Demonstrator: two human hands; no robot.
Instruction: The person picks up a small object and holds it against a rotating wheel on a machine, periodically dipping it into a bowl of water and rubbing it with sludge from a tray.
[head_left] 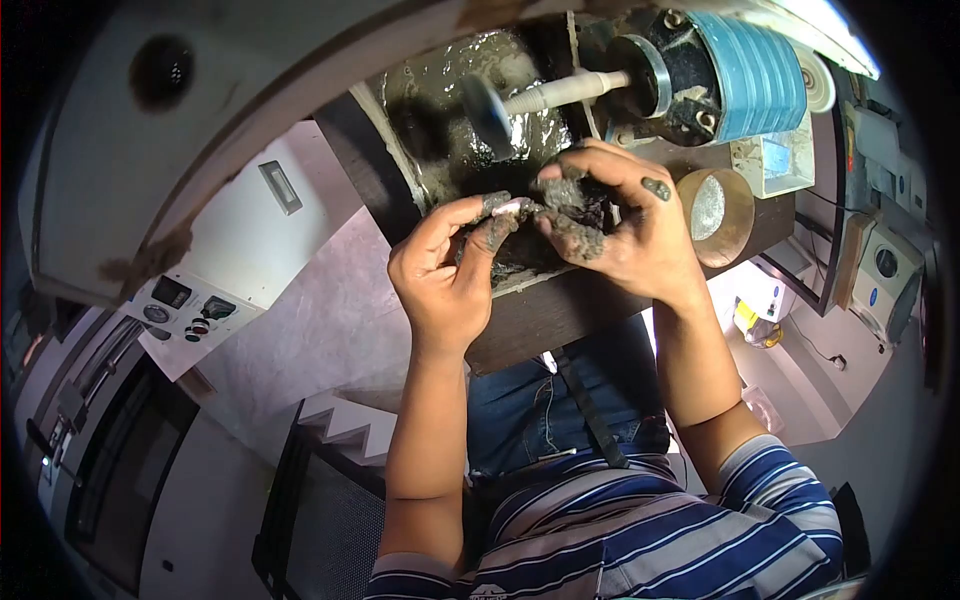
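My left hand (447,262) is closed in a pinch, thumb and forefinger smeared with dark grey sludge, on a small shiny piece (513,207) with a pale pinkish glint. Its exact kind cannot be made out. Close by, my right hand (635,220) is curled around a wet, dark grey clump (563,196), which almost touches the small piece. Grey paste coats the right fingertips, and a blob sticks to a knuckle. Both hands are over the near edge of a wet, muddy basin (420,75). Just beyond them is a dark polishing wheel (487,115) on a spindle.
A blue ribbed motor (755,75) carries the spindle at the upper right. Right of my right hand stands a round bowl (738,205) with pale, glittery contents, near a white box (775,155). A dark wooden edge (550,315) runs below my hands. A white control panel (195,315) is at left.
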